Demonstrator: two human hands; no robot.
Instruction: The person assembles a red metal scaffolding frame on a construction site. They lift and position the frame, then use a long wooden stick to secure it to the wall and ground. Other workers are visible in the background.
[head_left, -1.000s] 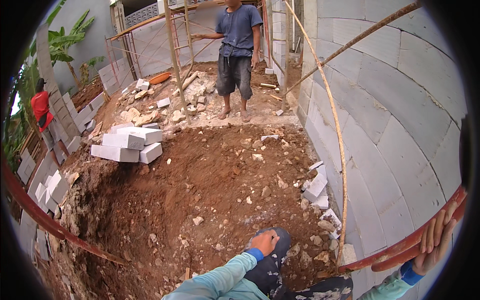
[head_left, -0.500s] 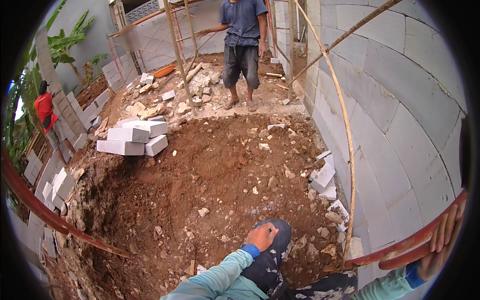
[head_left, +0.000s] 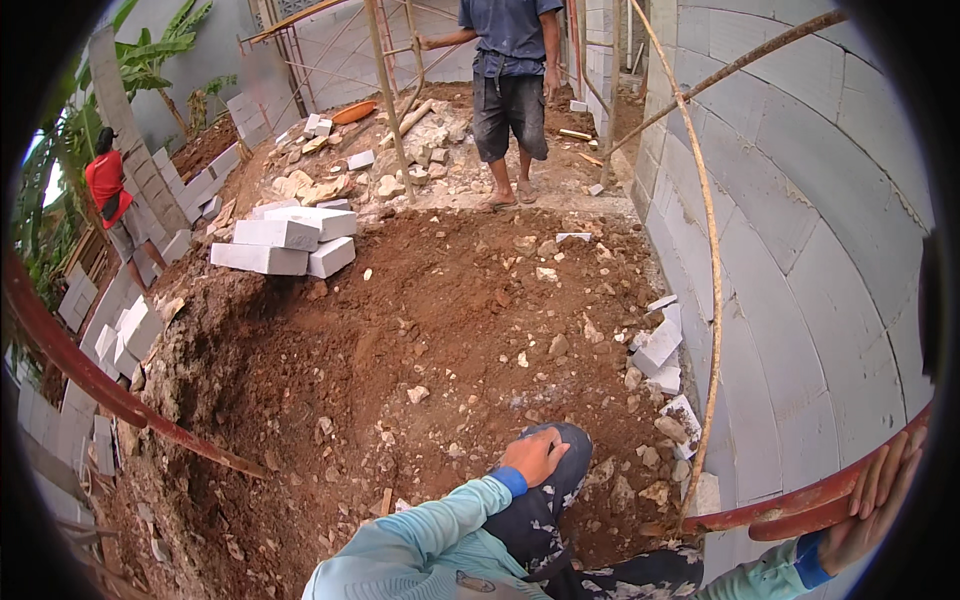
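My left hand (head_left: 536, 456) rests on my bent knee (head_left: 568, 462), which is in dark patterned trousers. Its fingers are curled in and I see nothing in them. At the lower right, my right hand (head_left: 880, 492) has its fingers over a red metal pipe (head_left: 790, 508) and is closed on it. Both of my sleeves are light blue-green with blue cuffs. Brown soil (head_left: 440, 330) strewn with stones slopes away beyond my knee.
A person (head_left: 510, 90) in a dark shirt stands ahead, one hand at a scaffold pole. Another person in red (head_left: 108, 188) is at far left. White blocks (head_left: 285, 240) are stacked on the soil. A bamboo pole (head_left: 712, 280) leans by the right block wall (head_left: 790, 240).
My view has shifted, so the scene sits slightly further right. The person ahead has shifted their legs a little. My left hand stays on my knee, my right on the pipe.
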